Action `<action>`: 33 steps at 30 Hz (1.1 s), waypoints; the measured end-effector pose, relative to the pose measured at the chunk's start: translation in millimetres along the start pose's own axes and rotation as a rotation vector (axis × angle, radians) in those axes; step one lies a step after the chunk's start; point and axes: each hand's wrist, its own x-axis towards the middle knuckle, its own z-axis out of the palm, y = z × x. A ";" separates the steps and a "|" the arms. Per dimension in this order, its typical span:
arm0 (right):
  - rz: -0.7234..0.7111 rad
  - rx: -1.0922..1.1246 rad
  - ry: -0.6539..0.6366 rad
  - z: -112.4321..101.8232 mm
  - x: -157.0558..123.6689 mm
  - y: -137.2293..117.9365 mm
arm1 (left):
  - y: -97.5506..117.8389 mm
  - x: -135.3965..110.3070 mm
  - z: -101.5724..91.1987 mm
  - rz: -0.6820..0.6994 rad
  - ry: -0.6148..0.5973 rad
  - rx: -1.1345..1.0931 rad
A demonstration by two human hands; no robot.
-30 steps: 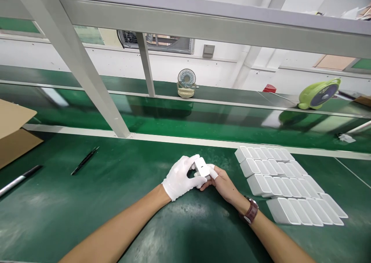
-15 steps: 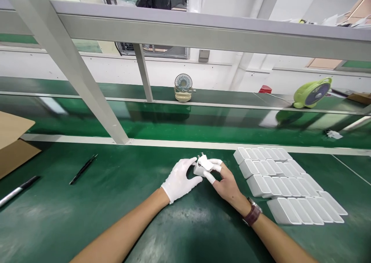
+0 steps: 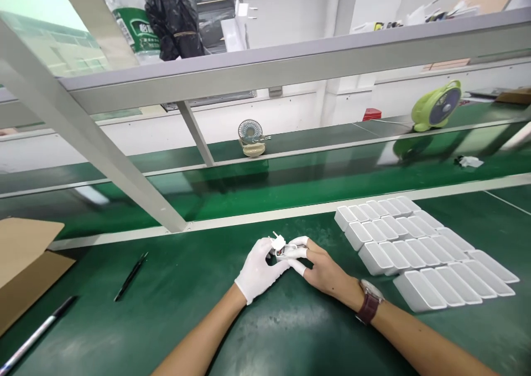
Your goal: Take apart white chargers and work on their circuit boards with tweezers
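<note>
A small white plug adapter (image 3: 279, 245) with metal prongs pointing up sits between both my hands, just above the green table. My left hand (image 3: 259, 270), in a white glove, pinches its left side with curled fingers. My right hand (image 3: 320, 268), bare except for white finger cots, holds its right side; a brown-strapped watch is on that wrist. To the right lie rows of white rectangular adapters (image 3: 415, 249), packed side by side on the table.
A black pen (image 3: 131, 275) and a marker (image 3: 35, 337) lie at the left, near a cardboard box (image 3: 25, 265). A grey frame post (image 3: 103, 155) slants down behind. Two small fans (image 3: 251, 137) (image 3: 436, 106) stand past the conveyor belt (image 3: 290, 182).
The adapter has been turned in my hands so its prongs point up. My head has tilted, shifting the whole view; both hands stay on the adapter at the same spot.
</note>
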 end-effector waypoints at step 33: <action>-0.226 -0.370 -0.180 12.1 -14.3 -8.6 | 0.0 72.8 -23.7 -0.262 0.394 -0.102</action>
